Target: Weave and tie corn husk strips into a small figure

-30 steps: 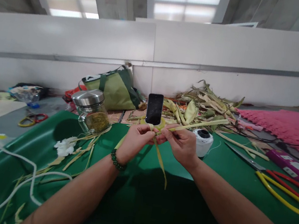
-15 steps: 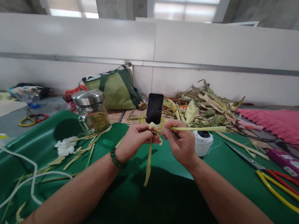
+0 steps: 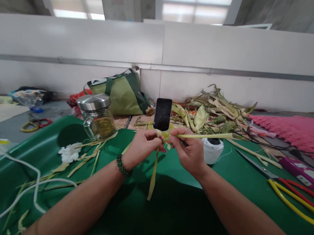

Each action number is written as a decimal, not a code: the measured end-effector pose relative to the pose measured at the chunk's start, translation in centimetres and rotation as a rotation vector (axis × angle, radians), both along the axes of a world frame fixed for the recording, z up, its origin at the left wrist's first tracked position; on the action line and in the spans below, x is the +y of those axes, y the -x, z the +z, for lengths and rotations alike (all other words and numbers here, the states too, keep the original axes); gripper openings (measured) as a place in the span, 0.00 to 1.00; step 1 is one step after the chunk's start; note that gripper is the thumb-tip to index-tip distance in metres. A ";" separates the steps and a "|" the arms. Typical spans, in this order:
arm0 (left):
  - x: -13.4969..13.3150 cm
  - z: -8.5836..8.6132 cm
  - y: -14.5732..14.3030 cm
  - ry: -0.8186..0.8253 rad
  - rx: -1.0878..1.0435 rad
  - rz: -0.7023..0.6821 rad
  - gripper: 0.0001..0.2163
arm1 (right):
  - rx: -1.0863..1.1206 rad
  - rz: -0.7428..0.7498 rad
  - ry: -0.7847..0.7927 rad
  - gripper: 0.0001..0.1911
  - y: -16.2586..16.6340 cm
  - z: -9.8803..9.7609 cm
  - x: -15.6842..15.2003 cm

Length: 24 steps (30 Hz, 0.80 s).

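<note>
Pale green-yellow corn husk strips [image 3: 153, 176] are pinched between my two hands at the middle of the view. My left hand [image 3: 142, 145], with a dark green bead bracelet at the wrist, is closed on the husk; one strip hangs down below its fingers. My right hand [image 3: 186, 150] pinches a longer husk strip [image 3: 215, 136], which sticks out to the right past the knuckles. Where the strips meet, fingers partly hide them. Just behind my hands a black phone [image 3: 162, 113] stands upright.
A glass jar with a steel lid [image 3: 97, 116] and white tissue [image 3: 69, 152] lie left on the green mat [image 3: 176, 220]. To the right are a white thread spool [image 3: 212, 151], large scissors [image 3: 291, 190] and a purple box [image 3: 306, 173]. A husk pile [image 3: 221, 107] lies behind; a white cable [image 3: 36, 182] crosses front left.
Both hands stay close together with the husk strips. The hanging strip has shifted slightly left and lower, and the right-hand strip's tip has drawn slightly left.
</note>
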<state>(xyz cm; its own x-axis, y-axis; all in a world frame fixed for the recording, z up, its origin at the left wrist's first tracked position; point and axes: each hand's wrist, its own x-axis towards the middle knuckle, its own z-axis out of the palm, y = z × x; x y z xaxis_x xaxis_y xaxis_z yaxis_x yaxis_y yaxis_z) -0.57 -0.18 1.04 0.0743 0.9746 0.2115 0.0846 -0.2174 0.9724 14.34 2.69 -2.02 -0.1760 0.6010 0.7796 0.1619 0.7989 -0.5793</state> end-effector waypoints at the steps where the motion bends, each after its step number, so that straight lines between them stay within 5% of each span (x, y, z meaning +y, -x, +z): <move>1: 0.0 0.0 0.0 0.008 0.004 -0.006 0.05 | 0.011 0.009 0.025 0.06 0.0 0.1 -0.1; 24: 0.6 -0.8 0.9 0.171 -0.191 -0.194 0.14 | 0.135 0.086 0.195 0.09 -0.7 1.1 0.7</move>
